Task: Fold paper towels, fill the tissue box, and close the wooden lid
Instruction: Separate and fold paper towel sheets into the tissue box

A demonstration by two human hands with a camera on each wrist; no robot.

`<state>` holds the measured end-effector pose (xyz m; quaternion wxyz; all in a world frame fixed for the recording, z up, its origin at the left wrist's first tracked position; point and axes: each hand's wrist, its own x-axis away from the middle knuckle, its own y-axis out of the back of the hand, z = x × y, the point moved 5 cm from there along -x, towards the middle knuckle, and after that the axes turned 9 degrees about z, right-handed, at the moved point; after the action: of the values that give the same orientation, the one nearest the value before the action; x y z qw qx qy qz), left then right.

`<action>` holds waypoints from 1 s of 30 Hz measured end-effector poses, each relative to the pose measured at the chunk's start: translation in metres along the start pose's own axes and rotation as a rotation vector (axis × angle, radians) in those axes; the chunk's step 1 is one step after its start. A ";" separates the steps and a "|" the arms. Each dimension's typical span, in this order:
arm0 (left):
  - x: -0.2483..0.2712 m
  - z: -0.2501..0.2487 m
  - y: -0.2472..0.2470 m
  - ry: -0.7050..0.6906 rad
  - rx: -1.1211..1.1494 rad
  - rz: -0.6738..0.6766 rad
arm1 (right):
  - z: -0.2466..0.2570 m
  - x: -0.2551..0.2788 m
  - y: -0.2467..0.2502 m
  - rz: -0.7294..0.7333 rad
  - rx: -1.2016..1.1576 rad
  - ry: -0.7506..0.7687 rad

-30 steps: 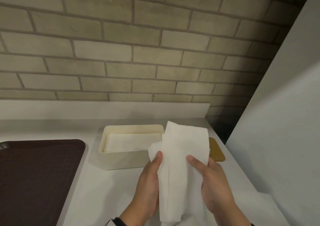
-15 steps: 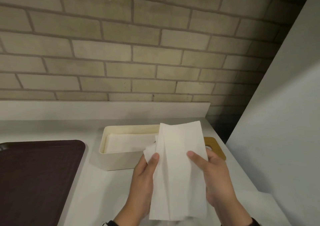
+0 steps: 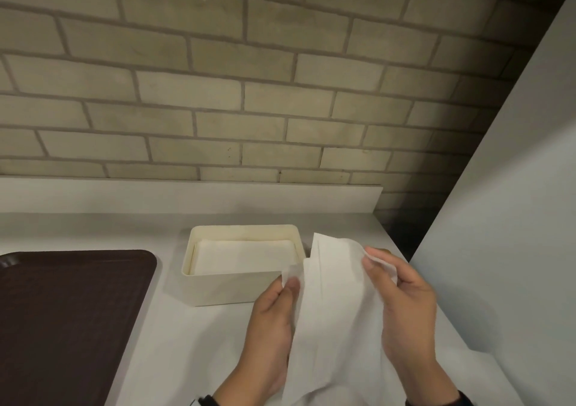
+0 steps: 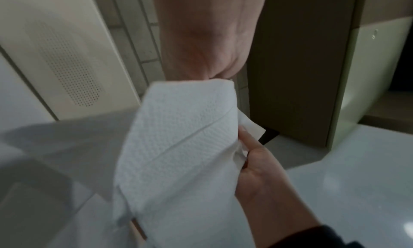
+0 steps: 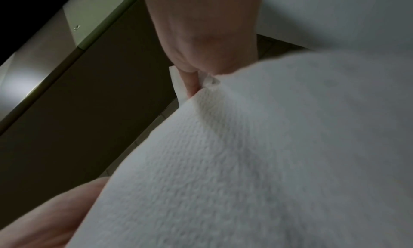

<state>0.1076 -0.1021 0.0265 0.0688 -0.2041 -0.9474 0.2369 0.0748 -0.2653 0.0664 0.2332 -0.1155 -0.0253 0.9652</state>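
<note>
Right hand (image 3: 405, 299) shifted right, spreading paper towel (image 3: 336, 306). Tissue box (image 3: 237, 287) on bench (image 3: 187, 343): folded towels inside, lid off. Left hand (image 3: 274, 318) fingers pinch towel's left corner, right fingers pinch right corner.

Both hands, left hand (image 3: 274, 321) and right hand (image 3: 405, 306), pinch a paper towel (image 3: 336, 306) at five o'clock of the open tissue box (image 3: 243, 287).

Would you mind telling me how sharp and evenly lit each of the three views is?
Head view: dim, bowed brick courses, a dark far-right corner, motion blur on the right hand. Left wrist view: the embossed white paper towel reads fairly crisp; its surroundings are soft. Right wrist view: towel close and blurred, background dark.
</note>
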 end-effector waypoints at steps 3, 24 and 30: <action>-0.001 -0.006 0.005 -0.036 0.056 -0.047 | 0.001 0.001 0.005 0.010 -0.016 0.003; 0.002 -0.041 -0.003 -0.250 -0.197 0.022 | 0.013 -0.003 -0.011 0.012 -0.017 0.030; 0.002 -0.037 -0.003 -0.153 -0.015 -0.029 | 0.015 0.001 -0.007 0.029 -0.073 0.060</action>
<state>0.1130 -0.0883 0.0610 -0.0021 -0.1721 -0.9544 0.2439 0.0734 -0.2588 0.0819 0.2155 -0.1531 -0.0520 0.9630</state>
